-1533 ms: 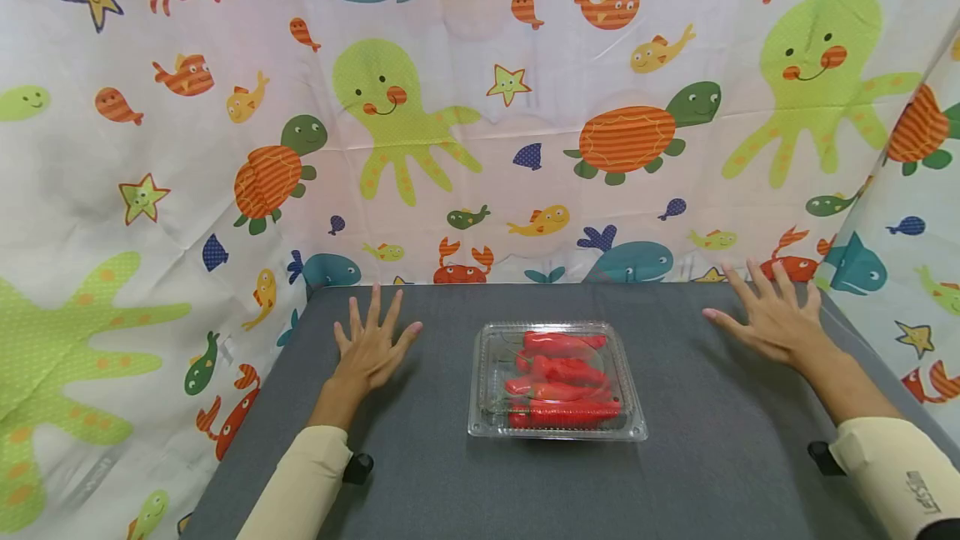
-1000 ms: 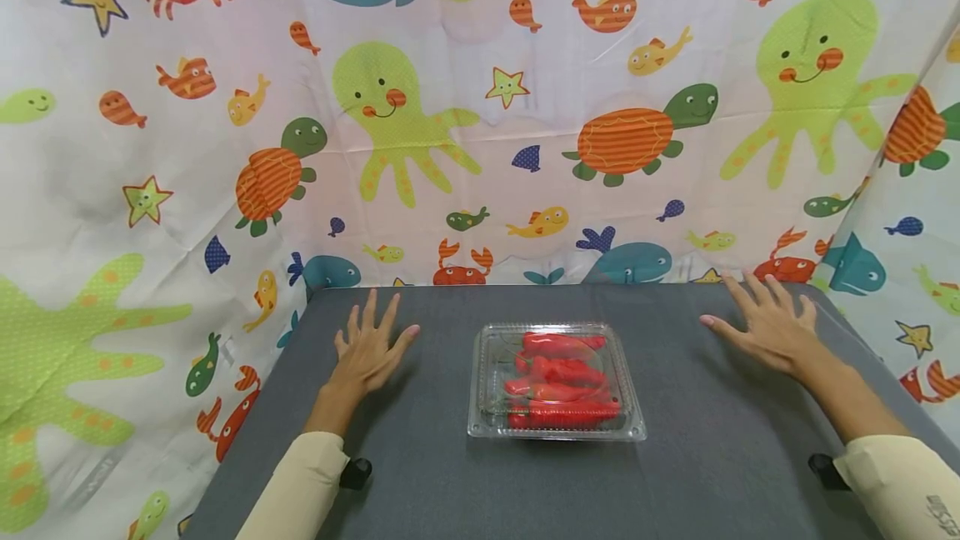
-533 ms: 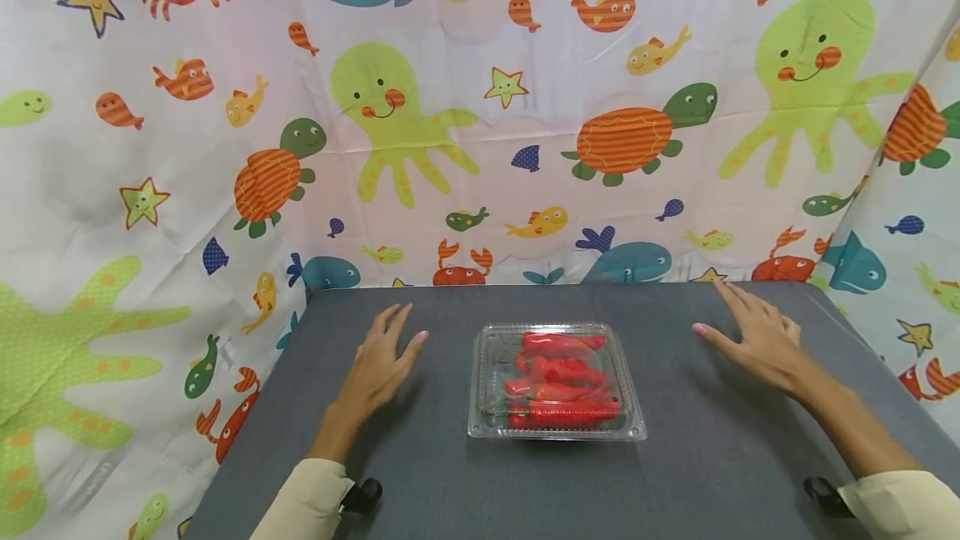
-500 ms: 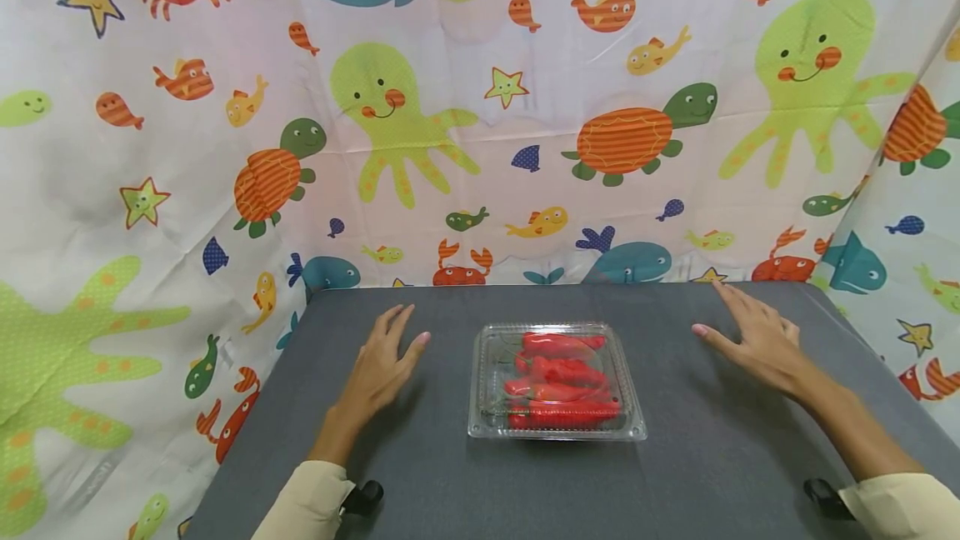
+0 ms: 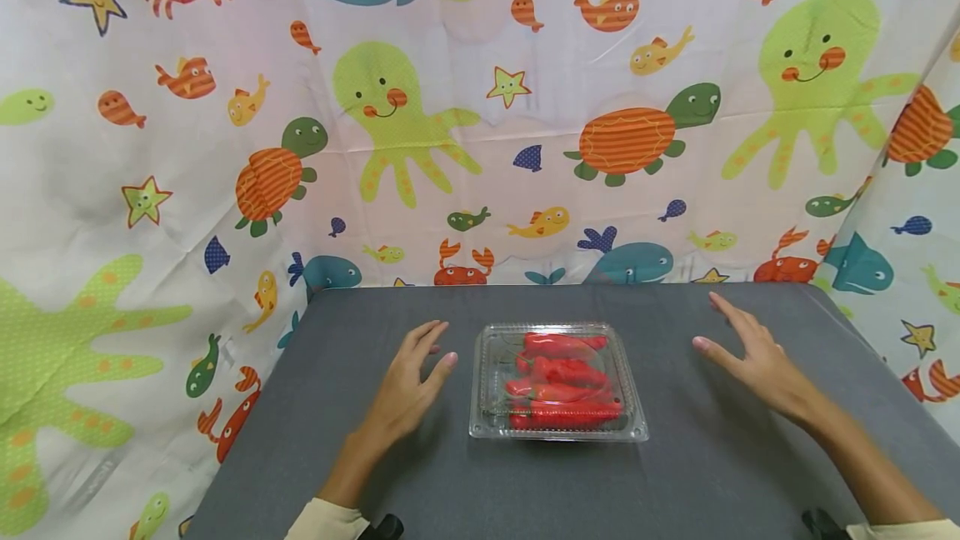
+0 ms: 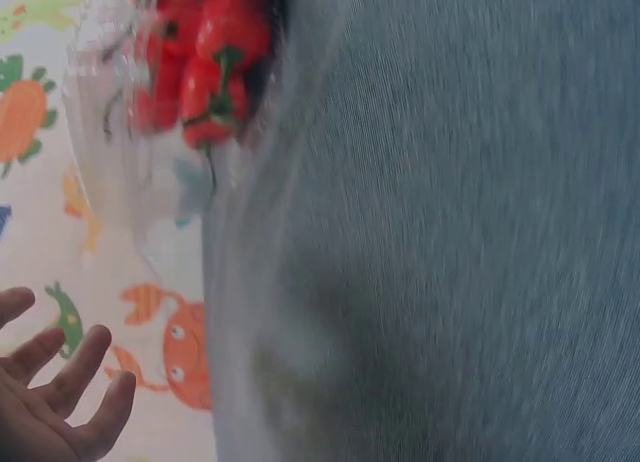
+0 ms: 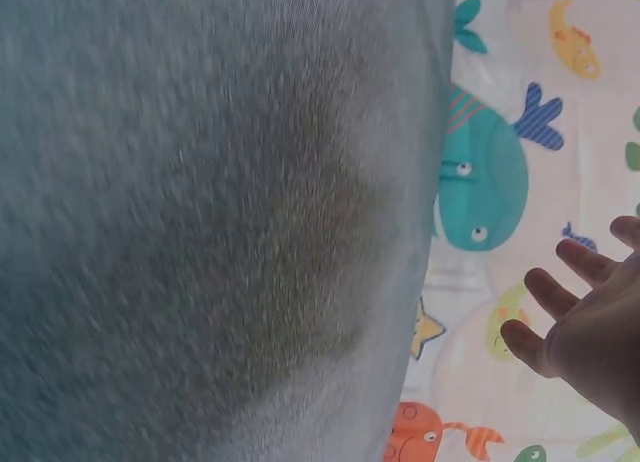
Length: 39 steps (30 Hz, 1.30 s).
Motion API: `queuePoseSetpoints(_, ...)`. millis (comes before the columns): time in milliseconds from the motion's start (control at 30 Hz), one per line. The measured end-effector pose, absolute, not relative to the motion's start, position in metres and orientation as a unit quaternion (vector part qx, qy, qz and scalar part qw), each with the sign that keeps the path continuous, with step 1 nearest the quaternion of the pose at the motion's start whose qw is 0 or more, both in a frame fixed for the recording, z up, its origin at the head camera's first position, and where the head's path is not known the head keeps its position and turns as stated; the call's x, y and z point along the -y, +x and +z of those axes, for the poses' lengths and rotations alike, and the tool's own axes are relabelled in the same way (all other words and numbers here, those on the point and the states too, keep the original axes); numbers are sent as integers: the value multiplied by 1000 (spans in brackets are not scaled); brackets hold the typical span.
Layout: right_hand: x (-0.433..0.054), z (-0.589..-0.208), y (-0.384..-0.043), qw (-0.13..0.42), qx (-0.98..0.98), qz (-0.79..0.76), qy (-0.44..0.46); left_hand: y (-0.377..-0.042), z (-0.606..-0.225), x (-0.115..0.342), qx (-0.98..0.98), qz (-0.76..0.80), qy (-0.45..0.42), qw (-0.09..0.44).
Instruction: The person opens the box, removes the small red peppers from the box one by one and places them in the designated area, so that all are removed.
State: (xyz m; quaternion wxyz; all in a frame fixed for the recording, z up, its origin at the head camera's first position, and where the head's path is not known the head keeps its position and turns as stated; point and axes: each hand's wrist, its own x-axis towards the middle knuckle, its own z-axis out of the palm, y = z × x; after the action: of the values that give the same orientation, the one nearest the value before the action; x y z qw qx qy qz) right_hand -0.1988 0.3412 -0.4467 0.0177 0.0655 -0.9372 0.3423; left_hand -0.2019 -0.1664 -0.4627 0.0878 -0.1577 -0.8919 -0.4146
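A clear plastic clamshell box point(image 5: 491, 373) with its lid down lies mid-table in the head view. Several red chili peppers point(image 5: 566, 372) show through the lid, stems toward the left. My left hand point(image 5: 411, 390) hovers just left of the box, fingers relaxed and thumb toward it, touching nothing. Farther off on the right, my right hand point(image 5: 761, 365) is raised over the table, fingers loosely extended and holding nothing. In the left wrist view the peppers point(image 6: 215, 67) appear at the top, with the fingers point(image 6: 75, 377) low at the left. The right wrist view has the fingers point(image 7: 550, 292) apart from anything.
A dark grey cloth covers the table point(image 5: 555, 490). Behind it and along both sides hangs a white curtain point(image 5: 450, 165) printed with sea animals. The table's back edge runs along the curtain's foot.
My left hand has moved right and nearer the box, its spread fingers now relaxed. My right hand has turned its thumb side up and drawn slightly toward me. The box has stayed put.
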Motion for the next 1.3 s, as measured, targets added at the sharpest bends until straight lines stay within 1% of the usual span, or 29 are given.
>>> queuePoseSetpoints(333,-322,-442,-173,15,911,403,86,-178,-461,149,868,-459,-168,91)
queuePoseSetpoints(633,-308,-441,-153,6,890,445,98,-164,-467,142,862,-483,-140,67)
queuePoseSetpoints(767,-303,-442,-147,-2,881,462,100,-158,-472,141,858,-492,-132,61)
queuePoseSetpoints(1000,-293,-444,-140,-11,870,486,80,-149,-479,139,854,-499,-129,69)
queuePoseSetpoints(1300,-283,-452,-132,-22,849,524,68,-146,-487,137,842,-526,-105,60)
